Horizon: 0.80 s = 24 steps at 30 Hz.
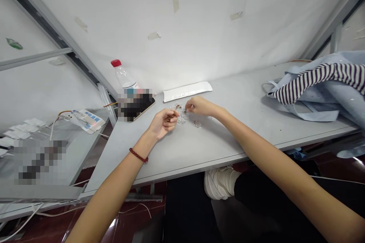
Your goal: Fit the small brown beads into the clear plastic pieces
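Note:
Several small clear round pieces [182, 115], some with brown bits in them, lie loosely on the grey table [182, 146]. At the left edge of this group is my left hand [165, 121], palm turned up and fingers curled round small brownish items too tiny to name. Over the right side of the same group my right hand [196, 106] reaches down, its fingertips pinched together at a small dark piece. One clear piece with a brown bit [197, 124] lies apart, nearer the front.
Behind the hands lies a long white strip-like object [188, 91]. A red-capped bottle [125, 78] and a dark phone-like slab [139, 107] are at the left. Blue cloth with a striped band [319, 87] covers the right end. A white power strip [89, 120] sits far left.

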### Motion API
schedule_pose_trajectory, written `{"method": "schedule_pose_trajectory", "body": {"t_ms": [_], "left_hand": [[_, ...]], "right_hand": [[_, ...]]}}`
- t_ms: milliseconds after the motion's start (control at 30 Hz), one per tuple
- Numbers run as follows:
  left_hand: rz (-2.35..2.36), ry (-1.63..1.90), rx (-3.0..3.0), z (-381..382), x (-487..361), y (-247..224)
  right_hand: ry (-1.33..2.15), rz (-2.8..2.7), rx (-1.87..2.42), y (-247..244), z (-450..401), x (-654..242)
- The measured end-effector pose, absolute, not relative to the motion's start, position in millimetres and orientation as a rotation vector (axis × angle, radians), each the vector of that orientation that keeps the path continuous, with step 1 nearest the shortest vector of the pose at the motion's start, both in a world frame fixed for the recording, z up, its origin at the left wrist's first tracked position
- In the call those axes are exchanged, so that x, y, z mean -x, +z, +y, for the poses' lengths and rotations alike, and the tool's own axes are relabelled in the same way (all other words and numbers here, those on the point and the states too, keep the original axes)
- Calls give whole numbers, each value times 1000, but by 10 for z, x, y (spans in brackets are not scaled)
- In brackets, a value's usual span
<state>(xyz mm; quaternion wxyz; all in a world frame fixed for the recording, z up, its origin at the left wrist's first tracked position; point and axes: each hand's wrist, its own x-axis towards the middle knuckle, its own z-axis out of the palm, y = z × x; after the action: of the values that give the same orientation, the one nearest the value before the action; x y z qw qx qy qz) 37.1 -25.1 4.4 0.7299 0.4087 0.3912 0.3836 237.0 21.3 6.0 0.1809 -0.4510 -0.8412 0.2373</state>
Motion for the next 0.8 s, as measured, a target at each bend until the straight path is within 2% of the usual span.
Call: {"method": "schedule_pose_trajectory", "body": {"t_ms": [167, 367, 600, 800], "left_hand": [[784, 756, -913, -255, -356, 38], [850, 758, -959, -251, -360, 0], [930, 694, -982, -244, -366, -30], [975, 690, -1020, -238, -375, -54]], "right_hand": [[633, -2270, 1342, 54, 268, -2514], [644, -2399, 1418, 11, 351, -2659], [475, -2558, 1454, 51, 244, -2497], [593, -2374, 1277, 81, 200, -2483]]}}
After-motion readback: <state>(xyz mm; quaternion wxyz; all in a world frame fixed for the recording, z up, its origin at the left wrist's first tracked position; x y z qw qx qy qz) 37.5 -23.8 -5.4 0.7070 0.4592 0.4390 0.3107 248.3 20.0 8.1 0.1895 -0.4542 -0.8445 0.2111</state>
